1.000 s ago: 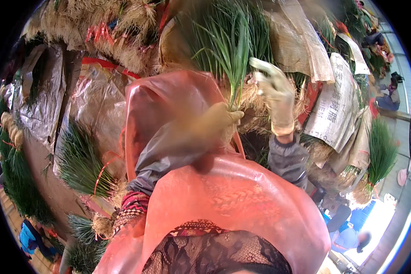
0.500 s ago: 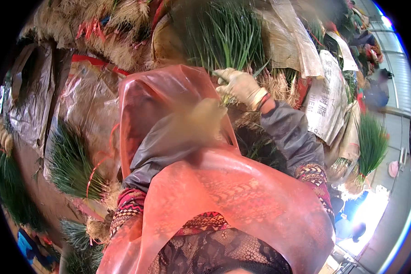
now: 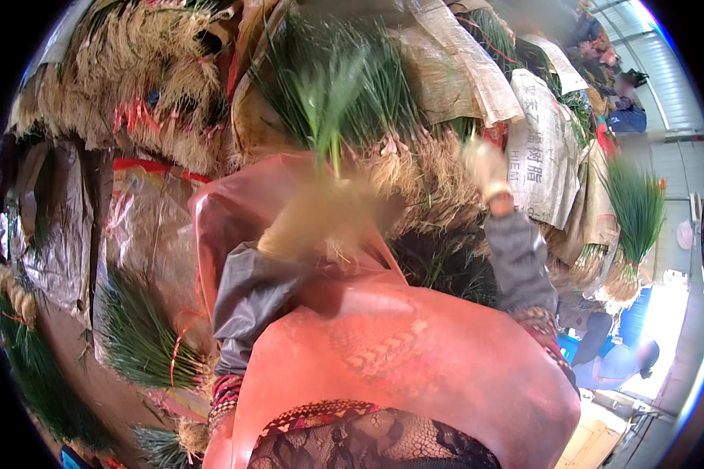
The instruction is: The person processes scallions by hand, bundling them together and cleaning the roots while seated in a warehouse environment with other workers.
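My left hand (image 3: 313,219), in a pale glove and blurred, is closed around a few green onions (image 3: 334,148) in front of my orange apron. Their leaves point away from me, and pale roots show below the glove. My right hand (image 3: 486,168), also gloved, is off to the right by the roots of a large pile of green onions (image 3: 391,102). Motion smears its fingers, so I cannot tell whether they hold anything.
Sacking (image 3: 446,70) and a white printed sack (image 3: 544,156) lie over the onions on the right. A tied onion bundle (image 3: 152,332) rests at the left beside plastic sheeting (image 3: 145,227). Another bundle (image 3: 633,211) stands at the right, with a person (image 3: 614,367) beyond.
My right hand has moved right, away from the pile's middle. Green onions now stick up from my left hand, where none showed before. The whole view has shifted somewhat.
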The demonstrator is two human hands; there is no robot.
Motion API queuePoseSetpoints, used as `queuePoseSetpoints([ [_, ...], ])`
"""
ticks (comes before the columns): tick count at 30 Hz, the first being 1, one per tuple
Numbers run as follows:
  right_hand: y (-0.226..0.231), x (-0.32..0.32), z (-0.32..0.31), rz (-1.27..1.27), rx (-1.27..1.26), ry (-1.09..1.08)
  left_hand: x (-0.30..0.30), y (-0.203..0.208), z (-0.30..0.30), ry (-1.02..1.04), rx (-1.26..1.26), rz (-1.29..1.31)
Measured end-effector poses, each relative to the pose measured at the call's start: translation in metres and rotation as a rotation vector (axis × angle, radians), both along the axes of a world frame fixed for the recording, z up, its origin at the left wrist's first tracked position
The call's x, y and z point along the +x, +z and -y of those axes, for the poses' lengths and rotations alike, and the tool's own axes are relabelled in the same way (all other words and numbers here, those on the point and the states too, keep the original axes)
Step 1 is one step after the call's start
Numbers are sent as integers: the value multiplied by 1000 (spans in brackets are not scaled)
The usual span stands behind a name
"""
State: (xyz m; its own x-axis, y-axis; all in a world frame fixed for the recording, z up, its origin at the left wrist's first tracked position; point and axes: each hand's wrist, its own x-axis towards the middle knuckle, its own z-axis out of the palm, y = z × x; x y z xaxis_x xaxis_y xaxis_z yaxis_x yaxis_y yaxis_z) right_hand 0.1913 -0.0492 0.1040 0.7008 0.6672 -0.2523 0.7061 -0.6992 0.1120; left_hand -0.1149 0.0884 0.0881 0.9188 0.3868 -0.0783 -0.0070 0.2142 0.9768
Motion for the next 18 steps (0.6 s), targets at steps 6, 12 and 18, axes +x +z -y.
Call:
queuePoseSetpoints([
  [6, -43, -72, -21, -60, 161, 418, 18, -31, -6, 33, -272, 65],
  [12, -77, -37, -115, -386, 433, 19, 37, -33, 4, 325, -396, -166],
  [18, -57, -128, -74, -1430, 908, -190, 33, -46, 7, 316, -279, -378],
])
